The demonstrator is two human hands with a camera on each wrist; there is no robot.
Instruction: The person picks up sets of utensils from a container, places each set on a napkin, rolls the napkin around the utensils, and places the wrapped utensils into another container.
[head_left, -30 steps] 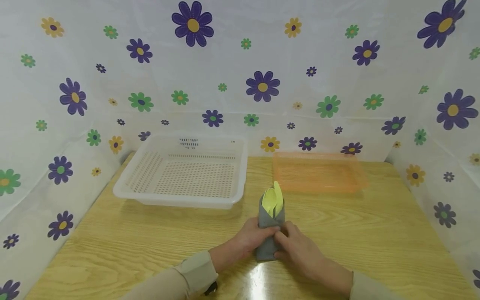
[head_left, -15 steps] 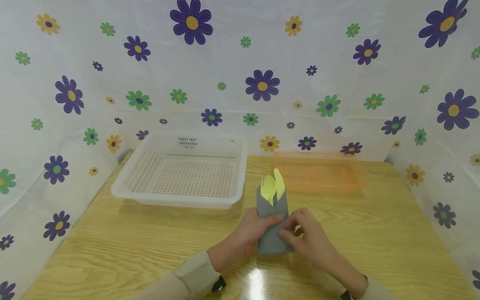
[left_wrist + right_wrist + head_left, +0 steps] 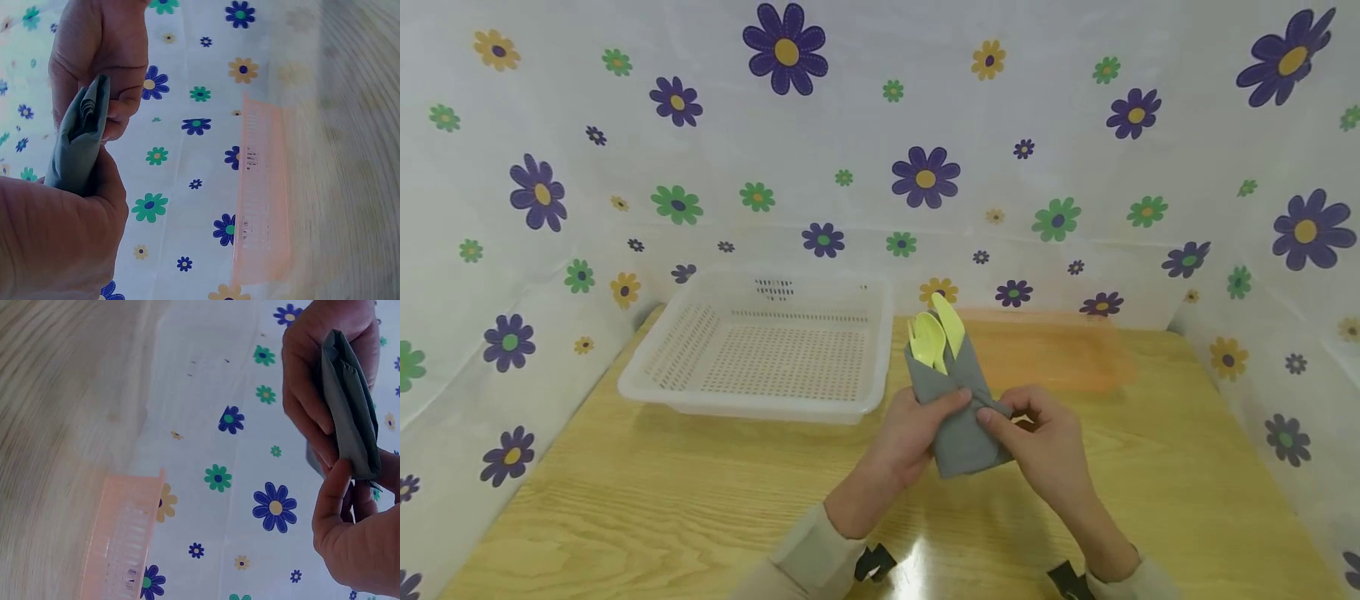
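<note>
A folded grey napkin [image 3: 958,433] is wrapped as a pouch, tilted to the left and held up over the table. From its top stick out a yellow-green spoon [image 3: 928,337], a fork [image 3: 916,340] and a knife [image 3: 950,323]. My left hand [image 3: 912,429] grips the pouch from the left, thumb across its front. On the other side my right hand [image 3: 1051,446] pinches the napkin's edge between thumb and fingers. The wrist views show the layered folds at the pouch's bottom end [image 3: 78,140], with the left hand's fingers [image 3: 306,394] behind it.
A white perforated basket [image 3: 760,408] stands at the back left of the wooden table [image 3: 662,500]. An orange shallow basket [image 3: 1045,383] sits at the back right, behind the hands. Flower-print sheeting [image 3: 850,108] encloses the back and sides.
Both hands have lifted the napkin pouch upward and away from the body. It has tilted leftward, and the right hand has shifted to pinch its right edge.
</note>
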